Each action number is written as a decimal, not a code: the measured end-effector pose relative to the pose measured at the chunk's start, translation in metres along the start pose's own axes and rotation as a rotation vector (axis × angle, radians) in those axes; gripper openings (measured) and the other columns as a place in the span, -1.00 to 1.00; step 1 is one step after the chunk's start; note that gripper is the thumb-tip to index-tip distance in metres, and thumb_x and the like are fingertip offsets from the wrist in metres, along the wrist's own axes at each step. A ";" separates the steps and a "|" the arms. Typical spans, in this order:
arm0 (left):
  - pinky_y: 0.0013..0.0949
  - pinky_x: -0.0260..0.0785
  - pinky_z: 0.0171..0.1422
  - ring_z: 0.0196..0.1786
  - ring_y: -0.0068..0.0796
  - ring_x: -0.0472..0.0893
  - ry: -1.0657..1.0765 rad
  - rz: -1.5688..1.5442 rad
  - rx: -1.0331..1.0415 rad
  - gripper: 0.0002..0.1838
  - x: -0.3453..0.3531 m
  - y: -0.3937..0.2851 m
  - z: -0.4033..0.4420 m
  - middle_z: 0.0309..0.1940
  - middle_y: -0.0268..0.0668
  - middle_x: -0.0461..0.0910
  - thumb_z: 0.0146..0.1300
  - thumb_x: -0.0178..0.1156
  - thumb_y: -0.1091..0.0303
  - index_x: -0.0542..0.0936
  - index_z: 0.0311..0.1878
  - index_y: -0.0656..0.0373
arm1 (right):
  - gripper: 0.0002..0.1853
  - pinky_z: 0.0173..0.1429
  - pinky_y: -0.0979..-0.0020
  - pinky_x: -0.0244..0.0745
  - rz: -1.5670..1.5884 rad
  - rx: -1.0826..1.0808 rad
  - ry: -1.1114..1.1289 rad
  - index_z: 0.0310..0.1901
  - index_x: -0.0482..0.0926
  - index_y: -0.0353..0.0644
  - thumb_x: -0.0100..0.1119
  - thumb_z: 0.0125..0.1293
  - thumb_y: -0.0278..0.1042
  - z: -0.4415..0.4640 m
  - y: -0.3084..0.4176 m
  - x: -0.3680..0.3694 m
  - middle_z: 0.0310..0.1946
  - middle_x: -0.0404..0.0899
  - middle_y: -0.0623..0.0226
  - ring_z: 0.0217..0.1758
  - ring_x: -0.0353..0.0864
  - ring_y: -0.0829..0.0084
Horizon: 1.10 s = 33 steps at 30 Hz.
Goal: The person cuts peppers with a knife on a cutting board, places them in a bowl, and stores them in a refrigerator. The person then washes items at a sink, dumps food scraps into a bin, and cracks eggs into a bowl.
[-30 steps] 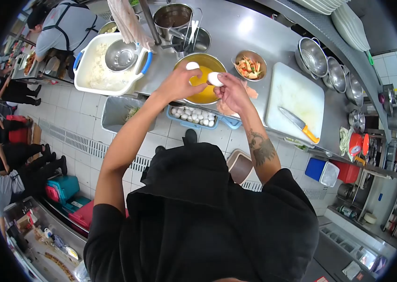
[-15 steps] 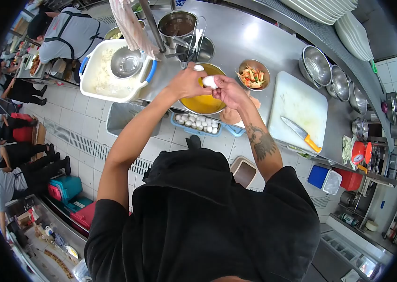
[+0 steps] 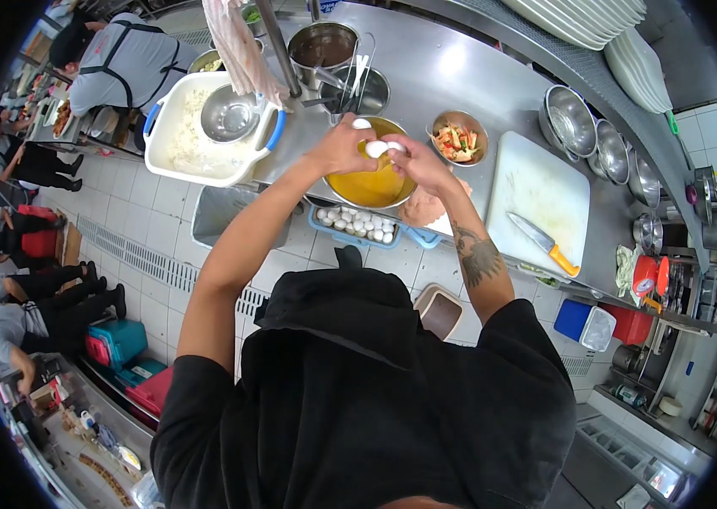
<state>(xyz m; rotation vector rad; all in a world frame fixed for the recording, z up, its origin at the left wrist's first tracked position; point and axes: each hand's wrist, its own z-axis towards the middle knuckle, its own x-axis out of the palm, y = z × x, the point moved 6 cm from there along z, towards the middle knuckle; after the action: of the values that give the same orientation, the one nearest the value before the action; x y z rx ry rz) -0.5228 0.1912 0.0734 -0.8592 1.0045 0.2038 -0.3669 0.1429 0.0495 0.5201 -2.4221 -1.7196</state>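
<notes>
Both hands are over a metal bowl (image 3: 373, 201) of yellow liquid egg. My left hand (image 3: 340, 151) is curled with a white egg (image 3: 362, 124) held at its upper side, and its fingertips touch white shell in the middle. My right hand (image 3: 419, 163) grips this white eggshell (image 3: 378, 148), which shows as two rounded pieces close together. Whether it is fully split is hard to tell. Below the bowl, a blue tray (image 3: 357, 232) holds several white eggs.
A knife (image 3: 543, 243) lies on the white cutting board (image 3: 538, 188) at the right. Near it stands a bowl of chopped food (image 3: 457, 137). A white tub (image 3: 199, 128) with a metal bowl (image 3: 229, 114) is at the left. Pots (image 3: 322, 51) stand behind. Several people work at the far left.
The egg between my hands now shows as two rounded shell parts over the bowl. The view has shifted slightly, and a person at the lower left has moved an arm.
</notes>
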 end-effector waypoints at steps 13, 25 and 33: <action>-0.22 0.32 0.24 0.13 -0.21 0.48 -0.420 -0.266 -0.055 -0.78 -0.139 -0.036 -0.073 -0.16 -0.25 0.61 0.19 0.27 0.40 0.64 -0.07 0.05 | -0.73 -0.26 0.47 0.47 0.516 -0.323 -0.202 0.07 0.49 -0.13 0.08 0.34 -0.39 -0.013 0.081 0.055 -0.19 0.53 0.27 -0.27 0.57 0.46; -0.47 0.38 -0.56 -0.54 -0.50 0.54 -0.483 -0.966 -0.859 -0.64 -0.218 0.097 -0.353 -0.13 -0.08 0.63 0.25 0.21 0.46 0.38 0.08 0.28 | -0.29 0.27 0.12 0.37 -0.374 -0.400 -0.156 0.31 0.29 -0.33 0.27 0.25 -0.08 0.107 0.026 0.376 0.09 0.44 -0.17 0.12 0.50 0.00; -0.52 0.41 -0.49 -0.49 -0.58 0.58 0.152 -1.182 -0.854 -0.65 -0.112 0.082 -0.272 -0.33 -0.28 0.63 0.27 0.30 0.26 0.58 0.00 0.33 | -0.39 0.05 0.37 0.54 -0.186 -0.640 0.047 0.29 0.42 -0.09 0.31 0.16 -0.41 -0.020 0.073 0.286 0.20 0.39 0.19 0.09 0.53 0.27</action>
<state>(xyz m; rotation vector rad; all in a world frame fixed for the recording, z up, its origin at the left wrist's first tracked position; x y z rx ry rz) -0.8053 0.0764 0.0517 -2.1286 0.3681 -0.4930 -0.6421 0.0469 0.0981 0.6852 -1.6789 -2.3664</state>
